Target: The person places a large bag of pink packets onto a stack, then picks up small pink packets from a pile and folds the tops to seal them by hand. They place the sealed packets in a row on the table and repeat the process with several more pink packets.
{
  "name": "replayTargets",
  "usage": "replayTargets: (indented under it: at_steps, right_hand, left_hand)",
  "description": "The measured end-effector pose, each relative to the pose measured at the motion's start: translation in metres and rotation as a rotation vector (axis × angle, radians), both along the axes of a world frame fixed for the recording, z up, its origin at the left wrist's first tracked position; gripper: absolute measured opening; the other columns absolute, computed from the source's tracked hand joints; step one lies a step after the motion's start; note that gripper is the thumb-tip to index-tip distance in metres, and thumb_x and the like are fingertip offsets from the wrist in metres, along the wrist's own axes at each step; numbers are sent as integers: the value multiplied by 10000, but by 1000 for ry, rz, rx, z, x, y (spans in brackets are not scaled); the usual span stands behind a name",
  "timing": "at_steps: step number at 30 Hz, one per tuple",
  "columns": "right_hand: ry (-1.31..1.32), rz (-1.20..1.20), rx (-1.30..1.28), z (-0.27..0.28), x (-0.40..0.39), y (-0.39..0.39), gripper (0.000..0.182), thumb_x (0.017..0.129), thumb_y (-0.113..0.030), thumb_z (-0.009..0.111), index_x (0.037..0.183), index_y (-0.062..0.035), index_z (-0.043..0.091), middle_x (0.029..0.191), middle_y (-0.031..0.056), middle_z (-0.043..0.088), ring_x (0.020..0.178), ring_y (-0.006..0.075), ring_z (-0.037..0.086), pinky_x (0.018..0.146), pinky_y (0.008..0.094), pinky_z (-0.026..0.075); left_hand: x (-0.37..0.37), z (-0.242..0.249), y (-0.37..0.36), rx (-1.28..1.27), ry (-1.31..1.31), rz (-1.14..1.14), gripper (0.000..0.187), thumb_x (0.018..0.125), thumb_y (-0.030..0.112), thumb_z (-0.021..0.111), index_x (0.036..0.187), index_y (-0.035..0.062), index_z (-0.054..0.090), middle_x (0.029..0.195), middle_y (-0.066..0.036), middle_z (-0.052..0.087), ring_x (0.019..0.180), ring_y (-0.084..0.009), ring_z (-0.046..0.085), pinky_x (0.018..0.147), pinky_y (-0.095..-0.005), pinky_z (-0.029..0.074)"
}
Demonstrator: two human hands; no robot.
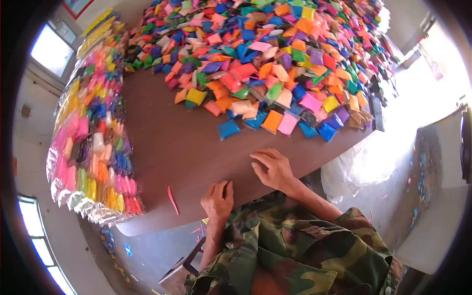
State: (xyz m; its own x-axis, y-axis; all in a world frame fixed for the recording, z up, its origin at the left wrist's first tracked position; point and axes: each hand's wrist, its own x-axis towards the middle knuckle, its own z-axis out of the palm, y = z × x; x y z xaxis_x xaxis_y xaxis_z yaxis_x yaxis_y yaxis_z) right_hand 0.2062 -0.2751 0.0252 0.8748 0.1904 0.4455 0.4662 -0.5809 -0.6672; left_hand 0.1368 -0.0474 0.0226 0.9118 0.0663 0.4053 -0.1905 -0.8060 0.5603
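My left hand [218, 200] rests at the near edge of the brown table [162, 132], its fingers curled in; whether it holds anything is hidden. To its right, my right hand [273, 168] lies over the tabletop with its fingers apart and nothing in them. Beyond both hands spreads a big heap of small coloured packets [280, 64]. The closest ones include a blue packet [228, 129], an orange packet [272, 121] and a pink packet [287, 123]. Neither hand touches the heap.
Clear bags filled with coloured packets [98, 147] are stacked along the table's left side. A thin red strip [172, 200] lies near the front edge, left of my left hand. Translucent plastic sheeting [356, 164] hangs at the right. Small scraps are scattered on the floor.
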Motion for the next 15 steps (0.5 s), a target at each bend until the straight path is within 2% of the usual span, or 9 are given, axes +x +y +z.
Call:
replayTargets:
  at_steps: [5,8,11,15]
  right_hand:
    - [21,10,52,-2,0,-3,260,915,-126,783,1167,-72,757,1166,109,755,1034,343,723,883,448,613]
    - [39,22,91,-3,1,-4,259,914,-118,783,1168,-72,758,1160,110,755,1027,342,724,879,446,614]
    - [32,21,118,-5,-2,-4,248,917,-112,781,1160,-70,758,1150,111,755,1020,342,726,877,445,614]
    - [9,16,136,-6,-1,-5,215,922,-105,776,1133,-66,752,1135,110,755,1010,340,728,872,446,614]
  left_hand:
    - [1,-9,2,19,27,12,108,903,133,847,966,96,768,856,-92,709,722,-330,712,633,-434,563]
    - [2,-3,0,86,-9,-8,83,916,81,832,954,77,757,821,-83,694,671,-266,705,620,-397,556]
    - [1,-1,-3,38,66,13,82,921,112,821,969,91,757,873,-102,712,734,-335,713,644,-440,562]
    - [1,-8,4,85,78,-24,82,929,104,807,989,91,753,897,-108,717,763,-344,718,667,-455,566]
